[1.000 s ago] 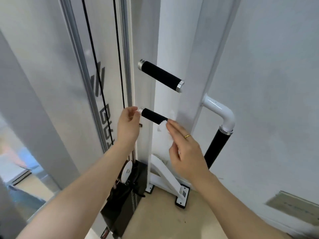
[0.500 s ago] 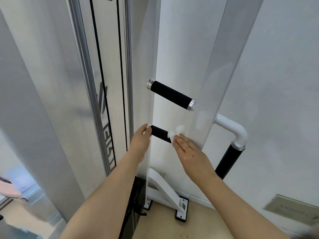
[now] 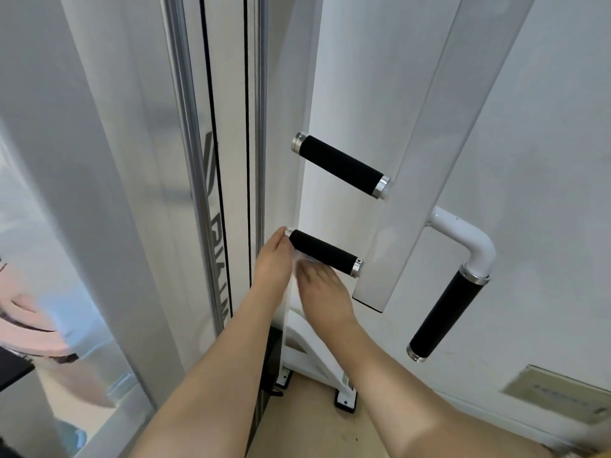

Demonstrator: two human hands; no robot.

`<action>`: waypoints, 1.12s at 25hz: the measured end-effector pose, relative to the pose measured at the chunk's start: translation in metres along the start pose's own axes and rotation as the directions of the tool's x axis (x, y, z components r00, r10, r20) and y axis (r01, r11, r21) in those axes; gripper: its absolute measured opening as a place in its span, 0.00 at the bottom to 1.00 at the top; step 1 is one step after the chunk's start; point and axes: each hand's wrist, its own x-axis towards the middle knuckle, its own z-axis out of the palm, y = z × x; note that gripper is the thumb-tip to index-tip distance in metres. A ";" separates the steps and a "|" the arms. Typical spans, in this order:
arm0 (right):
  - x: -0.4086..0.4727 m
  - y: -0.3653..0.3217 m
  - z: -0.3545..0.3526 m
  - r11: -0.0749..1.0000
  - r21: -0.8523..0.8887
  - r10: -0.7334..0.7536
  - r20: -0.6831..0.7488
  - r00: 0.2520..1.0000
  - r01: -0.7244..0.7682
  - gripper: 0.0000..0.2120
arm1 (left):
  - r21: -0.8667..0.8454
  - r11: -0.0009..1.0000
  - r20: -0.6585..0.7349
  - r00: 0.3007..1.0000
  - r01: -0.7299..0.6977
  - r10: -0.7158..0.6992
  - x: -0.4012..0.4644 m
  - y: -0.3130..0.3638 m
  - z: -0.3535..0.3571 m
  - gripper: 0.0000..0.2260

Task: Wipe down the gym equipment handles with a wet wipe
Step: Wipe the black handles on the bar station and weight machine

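Apparently wipe (image 3: pixel 302 259) under lower handle (image 3: pixel 322 249), against right hand (image 3: pixel 322 292).

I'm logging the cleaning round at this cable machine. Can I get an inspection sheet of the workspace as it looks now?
Surface: beige floor, bare where visible.
Job's things: lower handle being wiped; wet wipe blurred beneath it; upper handle and angled handle untouched.
Clutter: nothing seen.
Grippers: left hand steadies the lower handle's free end; right hand presses the wipe from below.
Cables: black cables run vertically.
Surroundings: white wall, wall plate.
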 end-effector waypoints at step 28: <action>0.037 0.015 -0.012 0.958 -0.276 0.098 0.063 0.993 -0.077 0.29 | 0.812 0.421 0.217 0.879 -0.404 0.424 0.026 -0.022 -0.005 0.28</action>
